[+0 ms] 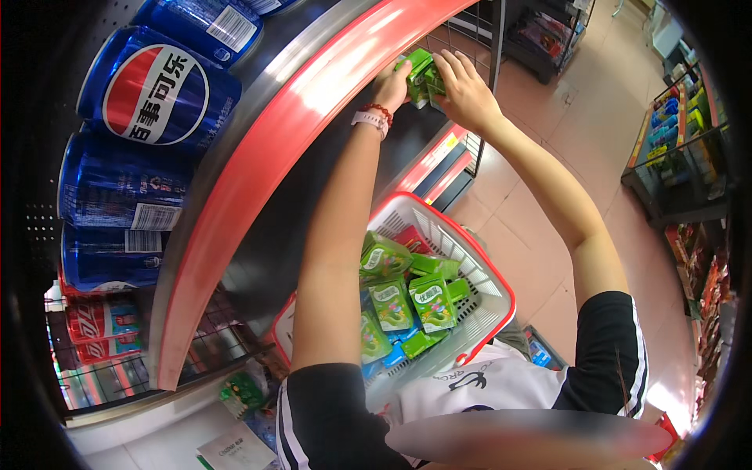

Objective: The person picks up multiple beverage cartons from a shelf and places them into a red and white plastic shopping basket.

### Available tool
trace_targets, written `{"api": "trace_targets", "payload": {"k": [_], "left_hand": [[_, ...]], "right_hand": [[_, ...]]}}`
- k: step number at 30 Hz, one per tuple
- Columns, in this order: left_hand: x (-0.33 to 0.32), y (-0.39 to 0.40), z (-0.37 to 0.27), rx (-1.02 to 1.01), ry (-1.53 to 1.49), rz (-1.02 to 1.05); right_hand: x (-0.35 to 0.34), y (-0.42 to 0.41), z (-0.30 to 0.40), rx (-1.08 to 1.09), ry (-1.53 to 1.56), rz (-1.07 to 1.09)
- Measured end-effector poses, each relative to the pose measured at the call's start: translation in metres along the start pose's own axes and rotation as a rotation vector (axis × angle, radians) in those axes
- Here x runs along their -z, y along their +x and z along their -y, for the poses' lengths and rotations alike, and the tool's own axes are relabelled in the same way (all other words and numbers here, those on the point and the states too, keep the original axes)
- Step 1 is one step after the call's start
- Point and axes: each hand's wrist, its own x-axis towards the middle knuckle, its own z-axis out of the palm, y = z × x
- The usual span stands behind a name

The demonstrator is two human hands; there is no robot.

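At the far end of a dark shelf board (pixel 282 217), my left hand (pixel 392 85) grips a green drink carton (pixel 418 61), thumb on its side. A red bead bracelet and a pale watch band circle that wrist. My right hand (pixel 469 94) lies against a neighbouring green carton (pixel 435 82), its fingers over the outer side; the palm side is hidden. Below my arms is a white plastic shopping basket (pixel 499 294) with a red rim. It contains several green drink cartons (pixel 433 302), some blue packs (pixel 395 355) and a red pack (pixel 413 239). My left forearm covers part of the basket.
A curved red shelf edge (pixel 235 182) runs above the board at left. Over it stand several blue Pepsi cans (pixel 155 94); red cans (pixel 103 322) are lower left. Wire mesh (pixel 487 53) closes the shelf's far end. Tiled floor (pixel 534 194) and a stocked display rack (pixel 675 141) lie right.
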Motion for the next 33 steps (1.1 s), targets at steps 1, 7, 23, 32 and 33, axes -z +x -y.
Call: {"api": "trace_targets", "payload": {"k": [1,7,23,32,33], "left_hand": [[-0.005,0.005,0.002,0.003,-0.010,0.000],[-0.008,0.055,0.038,-0.231,0.191,-0.107],[0.109,-0.300,0.040,-0.184,0.624,-0.064],[0.069,-0.308,0.097,-0.347,1.213,-0.165],[0.063,-0.308,0.099,-0.337,1.245,-0.207]], "right_hand": [[0.000,-0.002,-0.003,-0.006,0.009,-0.011],[-0.007,0.003,0.010,0.039,-0.029,-0.095],[0.111,-0.059,0.115,0.048,0.674,0.453],[0.076,-0.177,0.195,0.602,0.191,0.934],[0.082,-0.179,0.200,0.571,0.193,0.996]]}}
